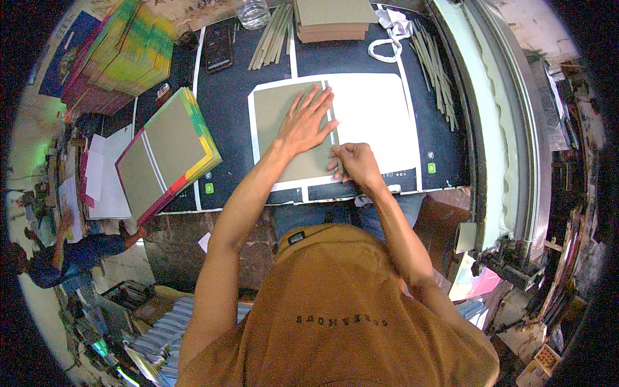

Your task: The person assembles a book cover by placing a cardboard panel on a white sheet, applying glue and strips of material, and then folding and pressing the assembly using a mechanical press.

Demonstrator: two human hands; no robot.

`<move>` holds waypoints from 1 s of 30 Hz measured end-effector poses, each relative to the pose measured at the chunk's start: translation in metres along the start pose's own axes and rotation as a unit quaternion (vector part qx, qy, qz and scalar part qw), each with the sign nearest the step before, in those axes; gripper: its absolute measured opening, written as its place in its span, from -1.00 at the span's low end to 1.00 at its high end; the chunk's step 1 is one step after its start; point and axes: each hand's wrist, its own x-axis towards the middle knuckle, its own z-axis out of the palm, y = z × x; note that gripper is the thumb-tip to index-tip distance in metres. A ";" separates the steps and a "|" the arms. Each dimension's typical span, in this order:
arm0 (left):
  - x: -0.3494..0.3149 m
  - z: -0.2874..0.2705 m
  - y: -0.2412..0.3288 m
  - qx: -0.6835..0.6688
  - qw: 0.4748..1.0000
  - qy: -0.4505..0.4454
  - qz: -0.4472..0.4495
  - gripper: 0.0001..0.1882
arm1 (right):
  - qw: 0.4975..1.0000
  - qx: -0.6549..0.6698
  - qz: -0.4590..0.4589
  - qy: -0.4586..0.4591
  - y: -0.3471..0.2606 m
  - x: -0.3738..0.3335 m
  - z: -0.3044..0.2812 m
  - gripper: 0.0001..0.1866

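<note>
A large white sheet [377, 109] lies on the dark table in front of me. On its left half rests a grey board [269, 119]. My left hand [304, 124] presses flat on that board, fingers spread, fingertips near its top right corner and thumb toward its right edge. Alongside this edge runs a narrow grey board strip [334, 134], a thin white gap between the two. My right hand [356, 161] is closed in a pinch at the strip's near end. Its curled fingers partly hide that end.
Beyond the sheet are a grey board stack [335, 32], loose strips [272, 37], more strips [436, 74], a white cloth [394, 26] and a phone [219, 48]. Stacked colour-edged covers [169, 145] lie left. A metal rail [509, 116] borders the right. Another person [84, 258] is at far left.
</note>
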 end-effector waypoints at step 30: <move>0.002 0.005 0.000 0.037 0.999 0.021 -0.001 -0.20 | 0.996 -0.012 0.062 0.061 0.017 -0.057 -0.001 -0.69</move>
